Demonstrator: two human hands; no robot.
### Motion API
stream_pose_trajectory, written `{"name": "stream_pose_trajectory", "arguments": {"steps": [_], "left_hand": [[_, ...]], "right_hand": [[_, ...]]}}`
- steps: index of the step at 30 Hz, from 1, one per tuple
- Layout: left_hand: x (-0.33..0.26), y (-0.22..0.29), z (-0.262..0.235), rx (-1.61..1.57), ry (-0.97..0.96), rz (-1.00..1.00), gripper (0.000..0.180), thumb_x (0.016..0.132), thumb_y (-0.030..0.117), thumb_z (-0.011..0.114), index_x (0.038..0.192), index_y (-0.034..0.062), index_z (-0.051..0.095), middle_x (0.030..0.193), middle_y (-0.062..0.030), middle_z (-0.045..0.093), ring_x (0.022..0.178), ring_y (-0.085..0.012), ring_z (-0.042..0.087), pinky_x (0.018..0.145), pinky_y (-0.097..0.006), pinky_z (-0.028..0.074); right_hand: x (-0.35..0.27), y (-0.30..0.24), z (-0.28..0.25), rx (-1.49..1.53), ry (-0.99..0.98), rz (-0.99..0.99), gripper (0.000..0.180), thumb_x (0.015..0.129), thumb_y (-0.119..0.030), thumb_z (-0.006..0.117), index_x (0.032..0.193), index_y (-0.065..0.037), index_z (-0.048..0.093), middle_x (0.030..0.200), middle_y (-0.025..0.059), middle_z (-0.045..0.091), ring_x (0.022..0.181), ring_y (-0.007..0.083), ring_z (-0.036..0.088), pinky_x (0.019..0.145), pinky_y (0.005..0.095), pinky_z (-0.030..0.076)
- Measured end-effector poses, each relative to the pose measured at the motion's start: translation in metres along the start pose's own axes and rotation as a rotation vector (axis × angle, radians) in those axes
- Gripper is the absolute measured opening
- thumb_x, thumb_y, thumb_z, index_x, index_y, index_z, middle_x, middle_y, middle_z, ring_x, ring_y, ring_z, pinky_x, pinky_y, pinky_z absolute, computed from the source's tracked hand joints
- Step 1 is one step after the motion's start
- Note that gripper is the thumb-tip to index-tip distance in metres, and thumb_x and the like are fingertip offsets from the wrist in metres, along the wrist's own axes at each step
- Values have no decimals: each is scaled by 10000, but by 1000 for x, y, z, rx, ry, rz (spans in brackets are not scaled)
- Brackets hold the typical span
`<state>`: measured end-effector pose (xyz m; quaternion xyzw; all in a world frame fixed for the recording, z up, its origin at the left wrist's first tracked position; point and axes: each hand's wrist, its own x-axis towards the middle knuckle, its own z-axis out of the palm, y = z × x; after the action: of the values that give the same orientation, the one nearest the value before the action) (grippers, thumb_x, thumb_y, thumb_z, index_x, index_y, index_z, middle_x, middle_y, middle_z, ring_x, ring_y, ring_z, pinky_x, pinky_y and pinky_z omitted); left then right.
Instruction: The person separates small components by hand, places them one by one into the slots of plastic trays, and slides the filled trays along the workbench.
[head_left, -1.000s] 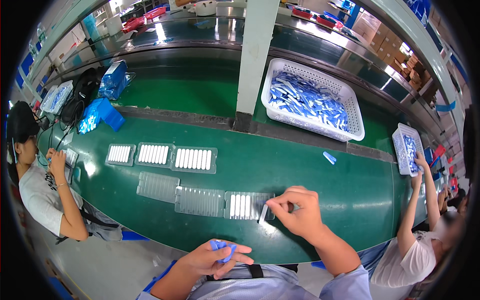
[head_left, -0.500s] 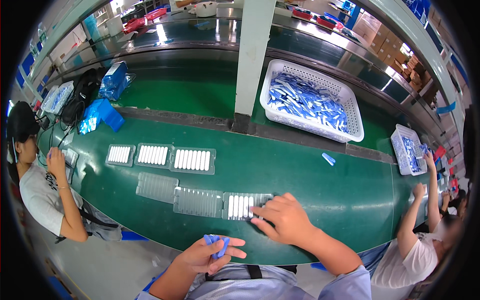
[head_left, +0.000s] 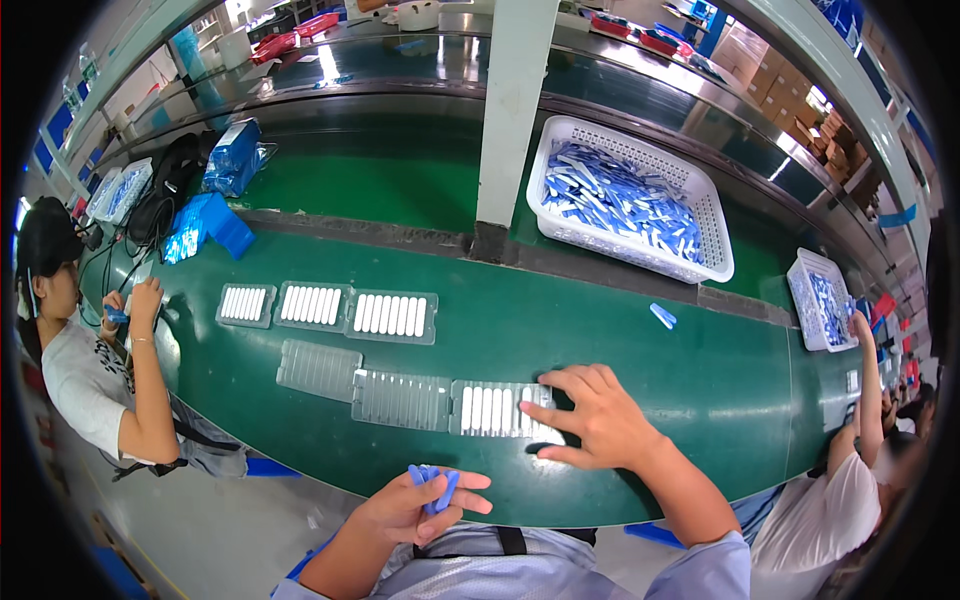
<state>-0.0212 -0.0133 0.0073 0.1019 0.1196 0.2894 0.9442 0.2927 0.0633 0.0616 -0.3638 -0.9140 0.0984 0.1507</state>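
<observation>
In my left hand [head_left: 405, 512], near the table's front edge, several small blue plastic sticks [head_left: 440, 490] are gripped, with some fingers stretched to the right. My right hand [head_left: 608, 422] is spread over the right end of a clear plastic tray [head_left: 456, 410]. Its index fingertip touches a white stick at that end, and the thumb points toward the tray's near edge. White rounded sticks [head_left: 484, 410] lie side by side in the tray's slots; the hand partly covers the right end. Left of it are two clear trays with bare slots, a nearer one [head_left: 400, 400] and a farther one [head_left: 318, 368].
Behind stand three trays of white sticks [head_left: 390, 315]. A loose blue stick [head_left: 662, 316] lies before a white basket [head_left: 728, 245] of blue and white pieces. A post [head_left: 512, 120] rises at mid-table. Co-workers sit left [head_left: 95, 400] and right [head_left: 820, 510].
My right hand has moved slightly right along the tray and spread its fingers; one more white stick shows there. My left hand stays put. The left co-worker's hands have moved.
</observation>
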Motion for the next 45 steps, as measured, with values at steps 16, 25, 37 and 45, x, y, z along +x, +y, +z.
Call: {"name": "stream_pose_trajectory", "arguments": {"steps": [16,25,37,45], "left_hand": [[18,-8,15,141,-19,-241,626,1054,336,541,1457,-119,392,1258,-317,627,590,-136,616,491,-214,522],[6,-6,4,112,72,-99,525,1061,275,534,1432,-86,451,1334,-303,591,551,-119,527,438,-240,465],[3,-4,7,45,32,-43,532,1071,292,502,1429,-97,444,1318,-291,608,538,-102,520,430,-229,451],[3,-4,11,27,75,-23,545,1053,282,531,1421,-110,444,1293,-296,622,528,-91,517,418,-212,433]], "right_hand": [[21,-48,10,1080,64,172,108,812,-89,803,919,-77,794,911,44,658,882,170,641,780,316,505],[36,10,-9,1400,-94,566,68,885,-36,725,907,29,722,710,67,703,617,113,677,590,245,546],[53,9,9,401,-113,164,183,818,-175,757,921,-60,658,683,67,592,621,281,590,588,393,464],[41,32,4,338,-74,282,228,842,-275,759,950,-81,703,751,69,605,706,246,632,634,390,493]]}}
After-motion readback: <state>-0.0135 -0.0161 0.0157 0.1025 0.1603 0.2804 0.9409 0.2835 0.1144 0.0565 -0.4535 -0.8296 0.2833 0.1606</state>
